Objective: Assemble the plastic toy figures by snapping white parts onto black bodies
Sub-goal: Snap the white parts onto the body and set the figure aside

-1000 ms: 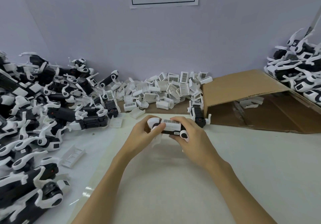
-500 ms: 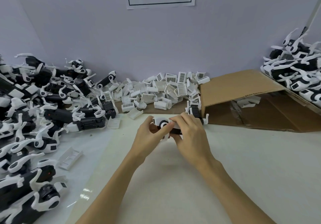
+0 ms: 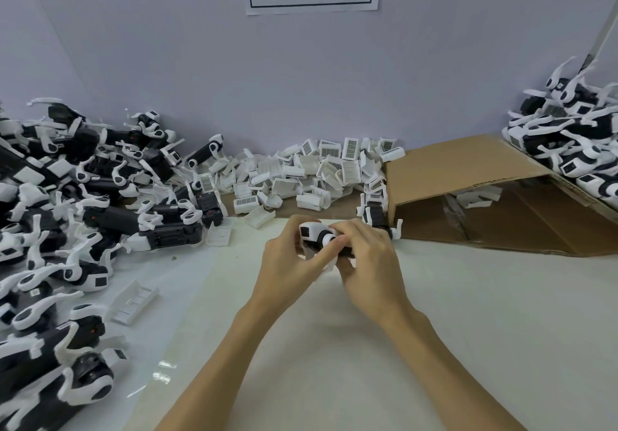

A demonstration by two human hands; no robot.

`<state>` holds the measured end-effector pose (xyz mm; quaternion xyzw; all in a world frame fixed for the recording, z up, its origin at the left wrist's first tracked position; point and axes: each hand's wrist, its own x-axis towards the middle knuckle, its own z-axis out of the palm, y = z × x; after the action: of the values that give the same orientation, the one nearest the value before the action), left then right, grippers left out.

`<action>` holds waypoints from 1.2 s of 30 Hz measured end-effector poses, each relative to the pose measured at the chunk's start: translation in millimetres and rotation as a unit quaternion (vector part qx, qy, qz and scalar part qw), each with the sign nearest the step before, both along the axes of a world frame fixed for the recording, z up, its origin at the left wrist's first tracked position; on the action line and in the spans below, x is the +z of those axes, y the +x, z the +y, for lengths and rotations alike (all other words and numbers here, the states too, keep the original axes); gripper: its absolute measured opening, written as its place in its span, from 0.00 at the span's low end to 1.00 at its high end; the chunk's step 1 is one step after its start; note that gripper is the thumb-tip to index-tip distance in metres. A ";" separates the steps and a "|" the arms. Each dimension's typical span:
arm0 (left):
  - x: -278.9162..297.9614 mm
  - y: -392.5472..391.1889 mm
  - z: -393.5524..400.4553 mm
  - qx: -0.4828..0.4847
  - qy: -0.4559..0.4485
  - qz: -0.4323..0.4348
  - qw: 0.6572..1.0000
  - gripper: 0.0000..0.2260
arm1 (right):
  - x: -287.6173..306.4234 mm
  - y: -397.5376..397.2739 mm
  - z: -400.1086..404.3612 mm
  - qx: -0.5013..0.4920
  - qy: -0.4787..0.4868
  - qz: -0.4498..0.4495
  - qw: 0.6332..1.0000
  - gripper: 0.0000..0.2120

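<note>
Both hands hold one black-and-white toy figure (image 3: pixel 316 234) just above the white table, in the middle of the view. My left hand (image 3: pixel 290 268) grips its left end, thumb laid across the front. My right hand (image 3: pixel 369 263) wraps over its right end and hides most of the black body. The figure's white front end with a small dark square faces me. A heap of white barcode parts (image 3: pixel 301 176) lies behind the hands against the wall. Another black body (image 3: pixel 376 216) stands just behind my right hand.
A large pile of black-and-white figures (image 3: pixel 67 216) fills the left side. A flattened cardboard box (image 3: pixel 468 176) lies at the right, with more figures (image 3: pixel 575 143) stacked beyond it. A loose white cover (image 3: pixel 132 302) lies on the table at the left.
The figure has been turned in my hands: its barcode face showed on top before, and now its white front end faces me. Both hands moved slightly away from me.
</note>
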<state>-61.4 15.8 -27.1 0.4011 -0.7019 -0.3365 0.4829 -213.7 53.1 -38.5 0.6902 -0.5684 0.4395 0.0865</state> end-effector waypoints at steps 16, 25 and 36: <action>2.2 18.8 -19.4 -0.022 0.302 0.187 0.935 0.24 | -4.8 -12.5 -7.9 0.082 0.190 -0.231 0.951 0.15; -3.1 30.1 -27.0 -0.068 0.270 0.127 0.952 0.34 | 15.9 -28.5 6.7 0.183 0.418 -0.395 0.797 0.21; -11.9 37.9 -43.1 -0.034 0.289 0.213 0.933 0.36 | 117.6 -123.7 -17.2 0.369 -0.028 -0.789 0.490 0.34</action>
<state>-23.5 -27.3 -39.0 0.4177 -0.4683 -0.6187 0.4726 -337.4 35.9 79.1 0.1985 -0.0802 0.8080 -0.5490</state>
